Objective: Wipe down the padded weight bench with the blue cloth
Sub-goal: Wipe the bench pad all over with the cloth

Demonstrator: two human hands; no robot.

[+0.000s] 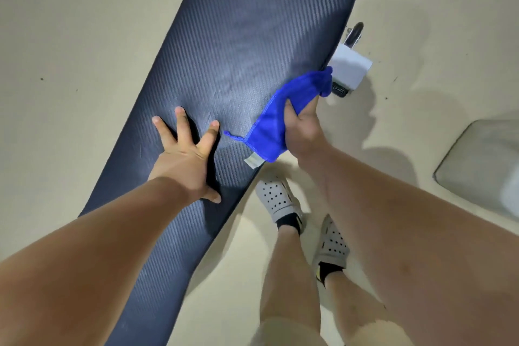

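The dark navy padded bench [247, 36] runs from the lower left to the top of the head view, its ribbed top facing me. My left hand [188, 154] lies flat on the pad with fingers spread, holding nothing. My right hand [303, 123] grips the blue cloth [283, 112] at the bench's right edge. The cloth drapes over that edge, with a white tag hanging at its lower corner.
A white bench foot [351, 67] with a black wheel [354, 34] sticks out from under the pad at the right. My two feet in grey perforated clogs [276, 199] stand on the beige floor beside the bench. A grey padded object [483, 163] lies at the right edge.
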